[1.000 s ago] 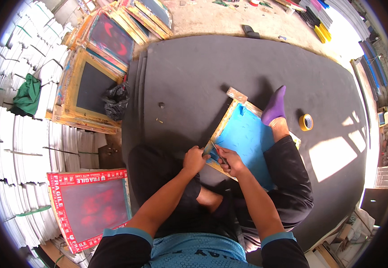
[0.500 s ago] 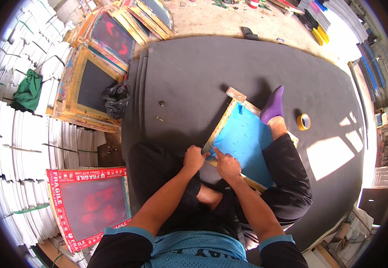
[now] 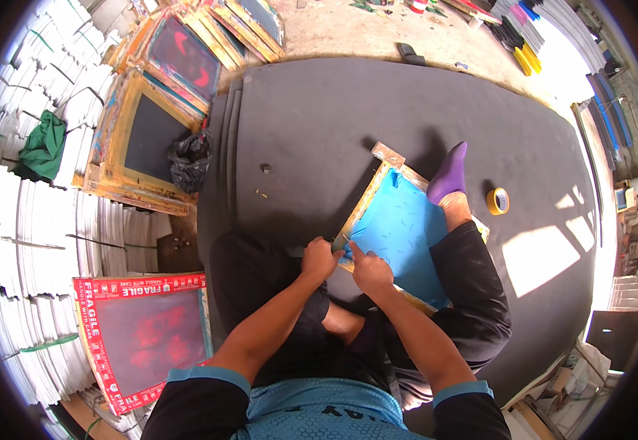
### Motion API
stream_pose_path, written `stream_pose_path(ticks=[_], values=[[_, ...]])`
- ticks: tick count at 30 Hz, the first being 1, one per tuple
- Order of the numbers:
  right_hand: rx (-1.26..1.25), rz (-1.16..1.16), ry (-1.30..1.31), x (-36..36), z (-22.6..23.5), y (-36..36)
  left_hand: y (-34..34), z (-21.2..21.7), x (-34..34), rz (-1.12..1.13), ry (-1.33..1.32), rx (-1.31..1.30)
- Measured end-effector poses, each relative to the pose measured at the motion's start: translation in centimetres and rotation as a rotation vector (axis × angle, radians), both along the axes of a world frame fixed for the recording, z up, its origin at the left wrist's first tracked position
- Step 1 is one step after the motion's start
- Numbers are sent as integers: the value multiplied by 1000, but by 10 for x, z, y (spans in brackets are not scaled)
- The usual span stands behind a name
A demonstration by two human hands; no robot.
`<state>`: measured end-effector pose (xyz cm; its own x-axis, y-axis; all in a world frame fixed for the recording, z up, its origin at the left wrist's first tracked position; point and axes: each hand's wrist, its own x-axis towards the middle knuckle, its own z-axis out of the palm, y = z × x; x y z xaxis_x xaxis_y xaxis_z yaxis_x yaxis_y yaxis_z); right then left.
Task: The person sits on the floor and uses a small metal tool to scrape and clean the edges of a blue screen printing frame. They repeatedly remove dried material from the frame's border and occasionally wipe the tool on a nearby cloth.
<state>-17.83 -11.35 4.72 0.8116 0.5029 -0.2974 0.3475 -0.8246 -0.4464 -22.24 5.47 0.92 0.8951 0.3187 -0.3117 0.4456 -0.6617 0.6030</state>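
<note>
A wooden frame (image 3: pixel 363 210) with a bright blue sheet (image 3: pixel 399 224) across it lies tilted before me, partly under my right leg. At its near left corner my left hand (image 3: pixel 320 259) is closed, thumb side against the wood and the bunched blue edge. My right hand (image 3: pixel 372 270) bears on the same corner, index finger extended toward the sheet's edge and the other fingers curled. A small thin thing shows between the two hands, too small to name. A brown block (image 3: pixel 388 154) sits against the frame's far corner. My purple-socked foot (image 3: pixel 449 174) rests by the frame's far right side.
Stacked dark sheets (image 3: pixel 311 110) lie under me. A yellow tape roll (image 3: pixel 497 201) is to the right. At left stand wooden screen frames (image 3: pixel 124 158), a black plastic bag (image 3: pixel 190 161), a screen edged with red tape (image 3: pixel 82 323) and bundled white sheets (image 3: pixel 0 213).
Both hands stay at the frame's near left corner, with only slight finger movement. The whole view has shifted a little; the frame keeps its place.
</note>
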Motion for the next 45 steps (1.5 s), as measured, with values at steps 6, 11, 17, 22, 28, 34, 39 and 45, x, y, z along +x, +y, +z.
stream_pose_path(ticks=[6,11,17,22,28,34,39,45], values=[[429,-244,341,20,-27,-16,-2,7,4,-19,-5,-14],[306,-291,428,24,-9,-3,7,1,-3,-4,-6,-49],[313,-70,82,12,-20,-20,8,33,1,33,229,-67],[34,-12,-12,-12,6,-13,13,29,-4,32,225,-63],[-124,34,-11,-12,12,-5,13,22,-2,14,187,-46],[-359,120,2,-14,28,16,12,12,-4,-13,138,-25],[57,-43,122,-6,-8,1,8,14,2,-7,132,1],[234,-27,-80,-14,-36,-14,11,31,5,-47,242,-26]])
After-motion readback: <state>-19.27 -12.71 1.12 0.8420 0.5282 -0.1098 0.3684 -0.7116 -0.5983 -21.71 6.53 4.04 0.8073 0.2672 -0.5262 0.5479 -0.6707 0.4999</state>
